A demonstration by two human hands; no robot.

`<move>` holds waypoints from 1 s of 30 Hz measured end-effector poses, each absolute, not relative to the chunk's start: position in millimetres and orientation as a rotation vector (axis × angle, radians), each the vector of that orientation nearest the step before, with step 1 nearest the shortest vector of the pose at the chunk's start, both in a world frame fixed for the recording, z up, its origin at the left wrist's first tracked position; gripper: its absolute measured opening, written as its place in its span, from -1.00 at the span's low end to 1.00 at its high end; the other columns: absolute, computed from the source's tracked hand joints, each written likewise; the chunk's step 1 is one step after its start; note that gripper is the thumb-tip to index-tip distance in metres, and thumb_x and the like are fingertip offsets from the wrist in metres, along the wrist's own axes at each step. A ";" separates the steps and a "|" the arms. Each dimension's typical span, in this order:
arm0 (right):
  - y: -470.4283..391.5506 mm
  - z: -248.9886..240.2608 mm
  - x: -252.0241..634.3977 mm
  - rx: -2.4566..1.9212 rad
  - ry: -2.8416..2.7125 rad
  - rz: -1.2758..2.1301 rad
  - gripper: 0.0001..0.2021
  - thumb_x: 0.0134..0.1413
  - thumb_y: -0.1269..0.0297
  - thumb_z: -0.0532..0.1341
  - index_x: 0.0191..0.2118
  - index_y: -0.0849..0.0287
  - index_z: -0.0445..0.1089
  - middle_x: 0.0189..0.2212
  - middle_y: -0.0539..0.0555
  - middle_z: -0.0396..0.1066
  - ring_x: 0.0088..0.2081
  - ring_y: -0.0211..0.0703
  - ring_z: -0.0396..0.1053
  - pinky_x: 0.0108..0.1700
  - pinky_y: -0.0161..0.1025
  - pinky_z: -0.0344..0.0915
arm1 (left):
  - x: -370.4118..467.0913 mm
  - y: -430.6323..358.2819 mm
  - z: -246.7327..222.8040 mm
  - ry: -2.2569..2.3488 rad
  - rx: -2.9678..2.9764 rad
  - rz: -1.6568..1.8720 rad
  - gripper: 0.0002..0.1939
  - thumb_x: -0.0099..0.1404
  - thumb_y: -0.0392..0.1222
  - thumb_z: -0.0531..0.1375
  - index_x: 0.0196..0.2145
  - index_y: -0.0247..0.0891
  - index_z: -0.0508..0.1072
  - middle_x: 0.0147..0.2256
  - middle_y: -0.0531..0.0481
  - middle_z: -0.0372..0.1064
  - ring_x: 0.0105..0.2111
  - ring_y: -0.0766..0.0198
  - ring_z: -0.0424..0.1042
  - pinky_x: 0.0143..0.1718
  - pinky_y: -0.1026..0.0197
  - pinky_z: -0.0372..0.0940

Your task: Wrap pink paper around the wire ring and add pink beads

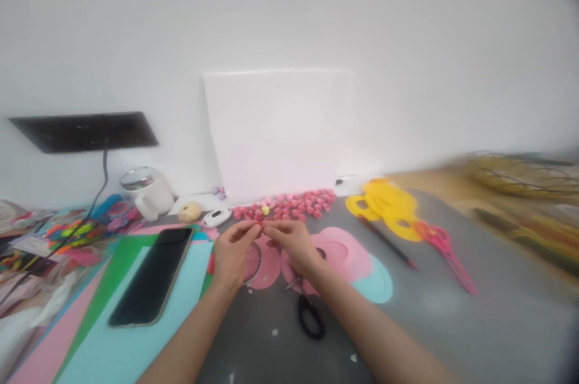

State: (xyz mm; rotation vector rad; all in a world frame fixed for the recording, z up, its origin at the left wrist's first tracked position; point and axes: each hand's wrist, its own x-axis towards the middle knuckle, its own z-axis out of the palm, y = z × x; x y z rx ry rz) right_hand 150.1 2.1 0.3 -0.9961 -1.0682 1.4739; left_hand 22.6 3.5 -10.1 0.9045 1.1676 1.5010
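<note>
My left hand (233, 254) and my right hand (294, 243) meet at the fingertips over the middle of the grey table. Both are closed in a pinch around a small reddish piece (261, 224), mostly covered by the fingers. Just behind them lies a pile of small pink-red pieces (298, 205). Pink paper shapes (266, 269) rest under and beside the hands, and more pink shapes (344, 254) overlap a light blue one (380, 281) to the right. Black-handled scissors (311, 317) lie below my right hand, their blades partly hidden.
On the left, a phone (154, 275) rests on coloured sheets (181, 311), near a white mug (147, 191). Yellow paper shapes (384, 203), a dark pencil (389, 242) and pink scissors (447, 251) lie right. A white board (278, 137) leans against the wall.
</note>
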 end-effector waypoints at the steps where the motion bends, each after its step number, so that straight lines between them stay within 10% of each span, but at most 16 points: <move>1: 2.0 0.3 150.1 -1.000 -1.061 1.474 -0.66 -0.26 0.13 0.34 -0.31 0.23 0.54 -0.38 0.15 0.51 -0.22 -0.04 0.40 -0.22 -0.16 0.37 | 22.5 3.6 -10.3 1.178 0.918 1.503 -0.71 -0.17 -0.17 0.39 -0.44 -0.36 0.53 -0.45 -0.08 0.49 -0.42 0.25 0.42 -0.23 0.14 0.30; 30: 4.1 -4.7 145.3 -1.179 -1.018 1.257 -0.88 -0.27 0.34 0.21 -0.60 0.28 0.45 -0.62 0.03 0.43 -0.59 -0.29 0.30 -0.47 -0.33 0.29 | 23.7 1.0 -15.6 1.279 1.289 1.478 -0.82 -0.05 -0.18 0.32 -0.43 -0.28 0.52 -0.39 -0.07 0.49 -0.34 0.17 0.46 -0.21 0.16 0.33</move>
